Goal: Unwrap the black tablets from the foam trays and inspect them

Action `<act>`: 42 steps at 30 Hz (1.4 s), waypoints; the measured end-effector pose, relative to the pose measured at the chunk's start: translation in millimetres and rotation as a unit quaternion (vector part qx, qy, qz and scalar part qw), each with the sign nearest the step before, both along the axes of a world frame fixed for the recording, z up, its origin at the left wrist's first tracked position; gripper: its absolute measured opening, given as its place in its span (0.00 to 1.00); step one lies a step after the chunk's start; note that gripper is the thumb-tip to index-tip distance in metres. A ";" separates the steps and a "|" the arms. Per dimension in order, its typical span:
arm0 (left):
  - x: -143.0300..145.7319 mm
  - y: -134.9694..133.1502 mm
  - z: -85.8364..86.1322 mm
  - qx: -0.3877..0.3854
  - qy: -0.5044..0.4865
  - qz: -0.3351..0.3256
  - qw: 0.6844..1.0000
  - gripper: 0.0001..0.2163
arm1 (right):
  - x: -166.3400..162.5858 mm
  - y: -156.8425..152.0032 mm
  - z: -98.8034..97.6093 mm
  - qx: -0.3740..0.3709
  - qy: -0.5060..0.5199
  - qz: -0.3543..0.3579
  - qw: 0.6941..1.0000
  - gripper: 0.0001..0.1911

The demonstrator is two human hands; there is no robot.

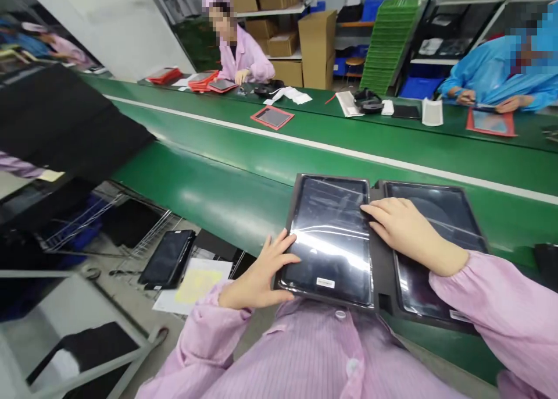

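Two black tablets lie side by side in dark cases at the near edge of the green conveyor belt. My left hand rests with its fingers spread against the left edge of the left tablet, whose glossy screen carries a film and a small white label. My right hand lies flat, fingers stretched out, across the right edge of that tablet and the left side of the right tablet. Neither hand grips anything.
A third tablet and papers lie on a wire rack at lower left. Across the belt sit two other workers, one in pink and one in blue, with red-cased tablets, papers and cardboard boxes nearby.
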State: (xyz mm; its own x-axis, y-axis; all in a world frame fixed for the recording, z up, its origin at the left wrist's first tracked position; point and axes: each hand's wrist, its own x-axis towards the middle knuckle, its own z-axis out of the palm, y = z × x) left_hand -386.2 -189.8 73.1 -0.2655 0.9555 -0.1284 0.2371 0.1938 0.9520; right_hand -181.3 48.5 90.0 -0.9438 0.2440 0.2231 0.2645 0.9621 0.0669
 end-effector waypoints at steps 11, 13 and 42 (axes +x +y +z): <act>-1.5 17.6 2.3 -0.047 -0.093 0.009 0.995 0.11 | -3.3 10.7 4.6 -0.133 0.015 -0.052 0.990 0.16; -10.8 29.1 -1.5 0.038 -0.055 0.124 0.990 0.11 | -2.1 9.3 12.6 -0.202 0.059 -0.100 0.973 0.16; -15.6 -3.2 -20.4 0.298 0.324 -0.148 0.886 0.08 | -7.7 -10.1 35.6 -0.548 -0.035 -0.048 0.834 0.10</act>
State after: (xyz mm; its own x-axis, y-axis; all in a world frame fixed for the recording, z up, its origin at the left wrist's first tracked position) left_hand -401.8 -193.1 52.7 0.1749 0.8424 0.5097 0.7276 -0.4593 0.5095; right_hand -189.0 38.4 125.6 -0.9094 0.3407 -0.2385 0.3762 0.4295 -0.8210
